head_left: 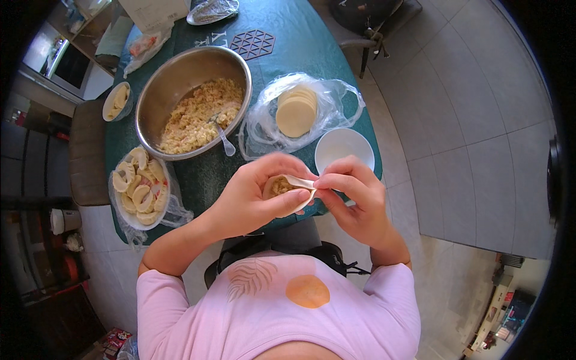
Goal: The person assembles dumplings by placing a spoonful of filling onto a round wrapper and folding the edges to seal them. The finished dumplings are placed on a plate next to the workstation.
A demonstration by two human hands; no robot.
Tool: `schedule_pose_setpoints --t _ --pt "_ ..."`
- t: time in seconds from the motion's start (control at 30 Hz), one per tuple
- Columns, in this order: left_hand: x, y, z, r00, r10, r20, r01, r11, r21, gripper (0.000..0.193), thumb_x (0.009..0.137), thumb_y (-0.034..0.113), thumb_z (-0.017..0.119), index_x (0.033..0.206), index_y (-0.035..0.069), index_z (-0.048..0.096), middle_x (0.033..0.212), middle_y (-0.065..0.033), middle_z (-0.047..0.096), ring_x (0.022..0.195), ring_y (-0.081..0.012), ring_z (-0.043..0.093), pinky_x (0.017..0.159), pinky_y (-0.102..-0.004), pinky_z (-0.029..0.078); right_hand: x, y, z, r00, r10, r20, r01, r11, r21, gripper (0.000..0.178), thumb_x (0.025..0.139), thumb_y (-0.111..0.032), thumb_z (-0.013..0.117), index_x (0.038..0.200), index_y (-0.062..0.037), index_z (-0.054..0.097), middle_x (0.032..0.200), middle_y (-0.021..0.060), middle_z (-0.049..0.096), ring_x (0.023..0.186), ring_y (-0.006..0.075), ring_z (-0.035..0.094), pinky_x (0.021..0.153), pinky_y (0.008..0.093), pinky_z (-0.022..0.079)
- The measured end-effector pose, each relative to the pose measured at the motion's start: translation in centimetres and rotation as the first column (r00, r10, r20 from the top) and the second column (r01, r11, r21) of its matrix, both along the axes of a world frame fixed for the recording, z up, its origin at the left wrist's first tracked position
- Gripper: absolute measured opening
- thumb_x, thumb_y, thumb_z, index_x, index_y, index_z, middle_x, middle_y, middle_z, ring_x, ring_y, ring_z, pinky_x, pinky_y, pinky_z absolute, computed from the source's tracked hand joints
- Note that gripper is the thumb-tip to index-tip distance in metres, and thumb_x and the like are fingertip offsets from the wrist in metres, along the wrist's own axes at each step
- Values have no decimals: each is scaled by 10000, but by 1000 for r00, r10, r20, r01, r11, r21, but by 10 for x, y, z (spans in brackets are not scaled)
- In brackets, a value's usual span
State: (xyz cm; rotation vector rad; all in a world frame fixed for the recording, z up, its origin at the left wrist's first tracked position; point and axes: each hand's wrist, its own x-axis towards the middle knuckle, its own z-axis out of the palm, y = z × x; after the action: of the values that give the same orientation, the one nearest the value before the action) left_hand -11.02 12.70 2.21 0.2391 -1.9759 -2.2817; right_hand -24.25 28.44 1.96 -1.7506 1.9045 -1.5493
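Note:
A half-folded dumpling with filling showing inside rests in my left hand, whose fingers curl around the wrapper. At the dumpling's right end, my right hand pinches the dough edges together between thumb and fingertips. Beyond my hands, a stack of round dumpling wrappers lies on a clear plastic bag. To the left of it stands a large steel bowl of minced filling, with a spoon in it. A white bowl sits just behind my right hand.
On the left, a plate holds several folded dumplings over plastic. A small bowl with pale pieces stands behind it. Farther back are a dark trivet, a wrapped dish and a white box on the green-covered table.

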Motion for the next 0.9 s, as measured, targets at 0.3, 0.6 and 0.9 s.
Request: schedule_pose_setpoints --t 0.3,0.6,0.9 --pt "-7 -15 24 1000 -16 3 15 981 192 181 907 108 587 1035 -2 523 1029 -102 625 907 -121 622 731 -251 546 -3 -11 29 1000 6 19 -6 1000 -4 238 737 26 713 942 -28 604 913 118 579 781 255 584 656 319 478" --pt "-10 -20 36 995 -33 -92 25 996 -88 131 904 43 570 1025 6 538 1135 -150 599 940 -147 621 719 -263 553 -6 -20 40 998 -9 -55 5 997 -74 223 753 18 708 948 -37 615 833 100 594 720 237 594 589 306 475" --pt "-15 -21 33 988 23 -155 -3 992 128 173 915 62 559 1054 -12 487 1083 -131 611 932 -132 617 752 -259 536 -11 -23 31 996 -46 -77 35 990 -138 193 758 37 695 923 -29 620 895 113 582 758 231 605 605 289 481"
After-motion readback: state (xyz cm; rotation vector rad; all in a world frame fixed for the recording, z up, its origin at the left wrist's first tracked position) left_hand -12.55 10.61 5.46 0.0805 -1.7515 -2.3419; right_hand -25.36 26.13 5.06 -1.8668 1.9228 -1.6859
